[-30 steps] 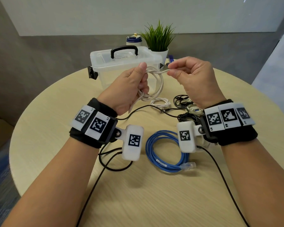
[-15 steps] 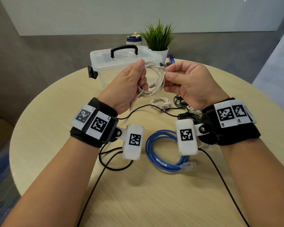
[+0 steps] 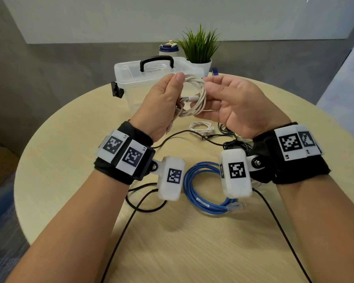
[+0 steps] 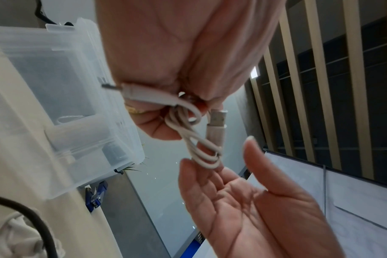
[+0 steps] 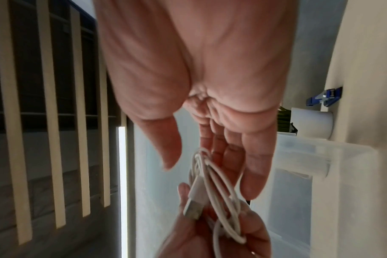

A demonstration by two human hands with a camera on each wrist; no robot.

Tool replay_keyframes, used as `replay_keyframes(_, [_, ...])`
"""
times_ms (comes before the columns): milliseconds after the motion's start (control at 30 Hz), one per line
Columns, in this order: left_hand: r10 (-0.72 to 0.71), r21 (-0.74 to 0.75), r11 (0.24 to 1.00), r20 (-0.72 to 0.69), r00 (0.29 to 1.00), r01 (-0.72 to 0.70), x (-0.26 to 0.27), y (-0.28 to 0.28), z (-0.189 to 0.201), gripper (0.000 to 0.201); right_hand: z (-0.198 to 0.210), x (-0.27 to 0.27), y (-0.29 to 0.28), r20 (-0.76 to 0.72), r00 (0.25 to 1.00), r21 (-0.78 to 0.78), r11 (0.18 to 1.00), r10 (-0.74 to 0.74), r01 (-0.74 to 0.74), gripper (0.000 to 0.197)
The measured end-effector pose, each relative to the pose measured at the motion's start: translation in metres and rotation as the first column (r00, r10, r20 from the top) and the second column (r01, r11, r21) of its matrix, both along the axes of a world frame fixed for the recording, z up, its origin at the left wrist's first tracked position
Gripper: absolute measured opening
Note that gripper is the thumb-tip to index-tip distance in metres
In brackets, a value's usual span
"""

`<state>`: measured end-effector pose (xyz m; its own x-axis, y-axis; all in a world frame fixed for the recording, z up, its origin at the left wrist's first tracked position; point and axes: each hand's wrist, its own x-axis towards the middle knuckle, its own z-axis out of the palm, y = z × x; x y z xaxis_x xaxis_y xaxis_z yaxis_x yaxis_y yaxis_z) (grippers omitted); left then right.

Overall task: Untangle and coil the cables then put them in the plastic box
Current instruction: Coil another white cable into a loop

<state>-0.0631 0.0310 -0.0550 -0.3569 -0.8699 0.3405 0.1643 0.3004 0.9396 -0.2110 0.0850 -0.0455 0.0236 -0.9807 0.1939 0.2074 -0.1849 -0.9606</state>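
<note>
My left hand [image 3: 168, 94] grips a coiled white USB cable [image 3: 194, 97] above the table, in front of the clear plastic box [image 3: 131, 78] with its lid on and a black handle. In the left wrist view the cable [image 4: 201, 144] hangs in loops from the curled fingers, its USB plug [image 4: 218, 118] free. My right hand [image 3: 229, 99] is spread, palm up, its straight fingers [image 5: 252, 167] touching the far side of the coil [image 5: 214, 185]. A blue coiled cable [image 3: 200, 193] lies on the table between my wrists.
A small white coil [image 3: 201, 126] and a tangle of black cables [image 3: 231, 139] lie behind my hands on the round wooden table [image 3: 70, 160]. A potted plant [image 3: 198, 50] and a bottle [image 3: 169, 49] stand behind the box. Black wrist-camera leads [image 3: 143, 203] trail across the near table.
My right hand let go of the cable end it pinched and opened palm-up against the coil. The left hand keeps its hold on the coil, the USB plug now lying across it.
</note>
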Motion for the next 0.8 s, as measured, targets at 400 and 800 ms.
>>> replay_keyframes(400, [-0.071, 0.005, 0.997, -0.038, 0.997, 0.071, -0.0041, 0.0008, -0.0031, 0.031, -0.0059, 0.0034, -0.0023, -0.281, 0.958, -0.045, 0.998, -0.048, 0.037, 0.022])
replay_keyframes(800, [-0.064, 0.023, 0.998, 0.007, 0.998, 0.064, 0.0032, -0.0025, 0.0007, 0.035, -0.0060, 0.0036, 0.0013, -0.375, 0.926, 0.046, 0.999, 0.032, -0.016, 0.003])
